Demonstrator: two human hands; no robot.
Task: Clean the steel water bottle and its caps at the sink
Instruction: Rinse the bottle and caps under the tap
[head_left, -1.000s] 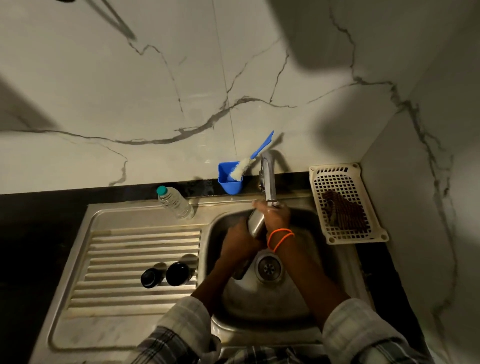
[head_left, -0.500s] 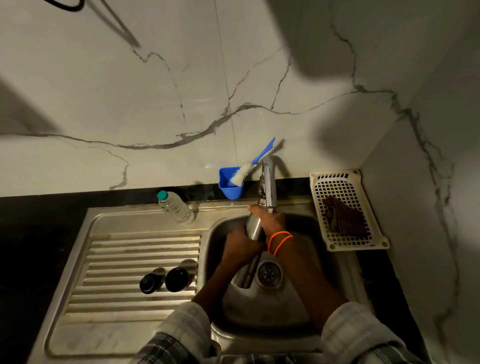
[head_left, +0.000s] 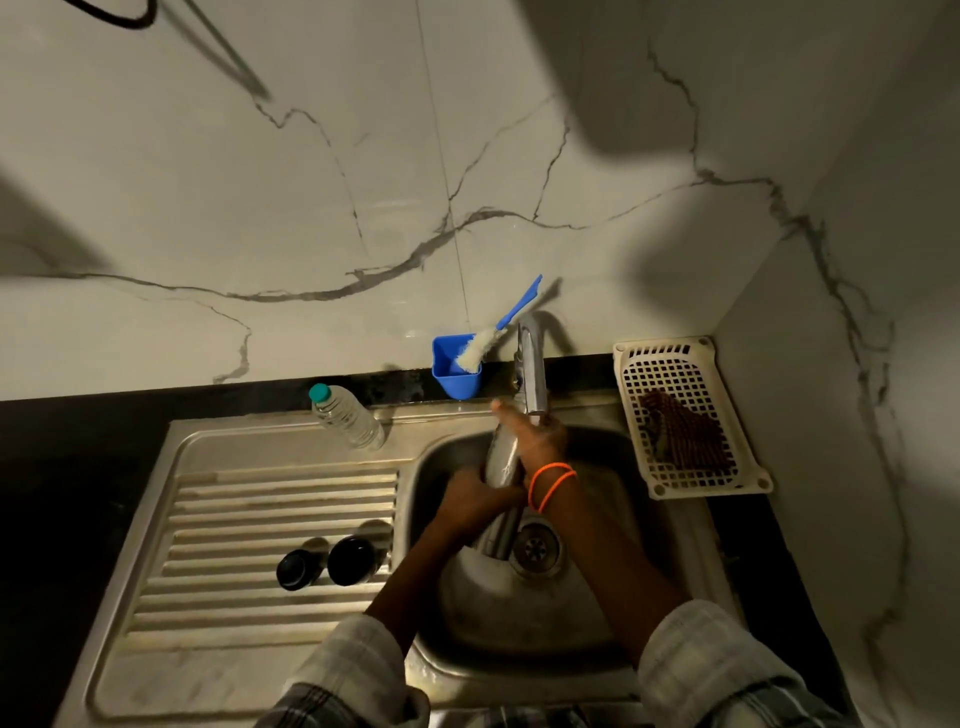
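The steel water bottle (head_left: 501, 460) is held tilted over the sink basin (head_left: 613, 525), its upper end just under the tap spout (head_left: 531, 366). My left hand (head_left: 475, 501) wraps around the bottle's middle. My right hand (head_left: 535, 436), with orange bands on the wrist, covers the bottle's upper part beneath the spout. The bottle's lower end (head_left: 496, 540) points down beside the drain (head_left: 535, 545). Two black caps (head_left: 296, 570) (head_left: 356, 560) stand side by side on the ribbed drainboard (head_left: 234, 519), left of the basin.
A clear plastic bottle (head_left: 347, 422) with a teal cap lies at the drainboard's back edge. A blue cup (head_left: 457, 371) with a blue-handled brush (head_left: 493, 335) stands behind the basin. At the right, a white plastic basket (head_left: 675, 364) holds a dark scrub pad (head_left: 683, 434). Marble walls close the back and right.
The bottle has been raised and tilted more upright, its top brought closer under the spout. Both hands have kept hold of it. The caps have not moved.
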